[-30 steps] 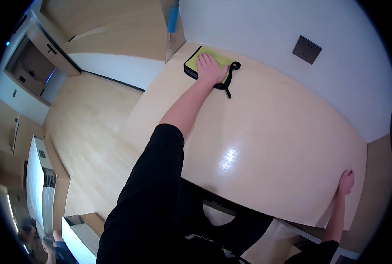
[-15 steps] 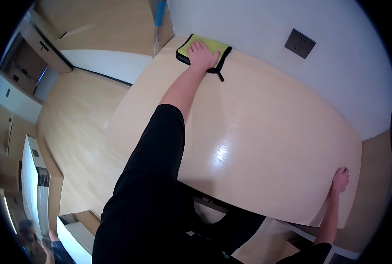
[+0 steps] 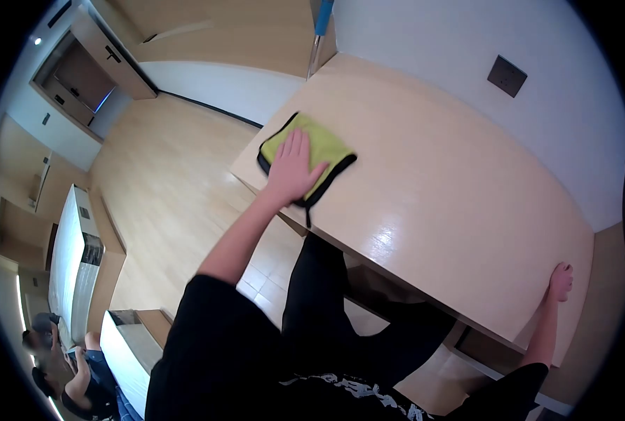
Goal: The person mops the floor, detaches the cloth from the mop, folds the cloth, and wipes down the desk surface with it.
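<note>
My left hand point(image 3: 291, 168) lies flat with spread fingers on a yellow-green cleaning cloth point(image 3: 328, 144) with black edging. The cloth rests on the pale wood desktop point(image 3: 432, 168), near its left end, and its black loop hangs toward the front edge. At the desktop's right end, my right hand point(image 3: 561, 282) rests on the surface with its fingers curled into a fist. Nothing shows in that hand.
A wall with a dark power socket point(image 3: 507, 76) runs behind the desk. At the far left corner stands a blue-handled pole point(image 3: 323, 17). Wrapped mattresses point(image 3: 70, 259) and two people point(image 3: 81, 379) are at lower left. My legs are beside the desk's front edge.
My left hand and the cloth have come from the far corner by the wall toward the front left edge. My right hand stays in place on the desk while the view has shifted.
</note>
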`<state>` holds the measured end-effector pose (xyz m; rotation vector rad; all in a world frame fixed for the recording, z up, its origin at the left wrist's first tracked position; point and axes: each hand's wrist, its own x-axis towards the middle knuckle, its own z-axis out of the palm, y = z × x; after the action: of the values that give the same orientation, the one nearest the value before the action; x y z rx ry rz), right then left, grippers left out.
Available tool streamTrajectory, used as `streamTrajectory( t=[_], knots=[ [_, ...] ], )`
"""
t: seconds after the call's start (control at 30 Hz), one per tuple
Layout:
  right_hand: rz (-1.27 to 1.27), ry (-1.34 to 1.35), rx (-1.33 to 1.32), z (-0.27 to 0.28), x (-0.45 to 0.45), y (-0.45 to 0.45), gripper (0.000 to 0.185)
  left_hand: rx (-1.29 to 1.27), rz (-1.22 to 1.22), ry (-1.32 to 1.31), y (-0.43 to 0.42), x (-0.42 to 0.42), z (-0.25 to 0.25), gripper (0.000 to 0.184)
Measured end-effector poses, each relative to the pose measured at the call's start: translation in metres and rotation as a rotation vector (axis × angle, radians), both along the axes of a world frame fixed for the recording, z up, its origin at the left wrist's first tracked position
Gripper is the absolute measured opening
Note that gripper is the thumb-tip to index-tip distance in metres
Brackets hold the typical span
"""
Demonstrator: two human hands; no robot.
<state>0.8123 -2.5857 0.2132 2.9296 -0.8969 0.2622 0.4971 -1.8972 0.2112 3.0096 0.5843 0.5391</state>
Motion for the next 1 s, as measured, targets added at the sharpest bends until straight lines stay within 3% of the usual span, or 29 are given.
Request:
streamTrajectory(
  t=[0.13, 0.3, 0.77, 1.0],
  knots=[
    [0.028, 0.033, -0.017, -0.003, 0.001, -0.010, 0.056, -0.043, 0.033, 0.036, -0.035, -0.076, 0.011, 0.081],
    [0.051, 0.063, -0.064, -0.010, 0.007, -0.021, 0.057, 0.030, 0.060, 0.074, -0.029, -0.061, 0.010, 0.083],
    [0.033, -0.028, -0.001, 0.011, -0.016, 0.004, 0.054, -0.004, 0.180, 0.035, 0.069, 0.190, -0.002, 0.087],
    [0.037, -0.046, 0.004, 0.003, -0.016, -0.015, 0.053, -0.051, 0.147, 0.018, 0.101, 0.253, -0.005, 0.092]
  ],
)
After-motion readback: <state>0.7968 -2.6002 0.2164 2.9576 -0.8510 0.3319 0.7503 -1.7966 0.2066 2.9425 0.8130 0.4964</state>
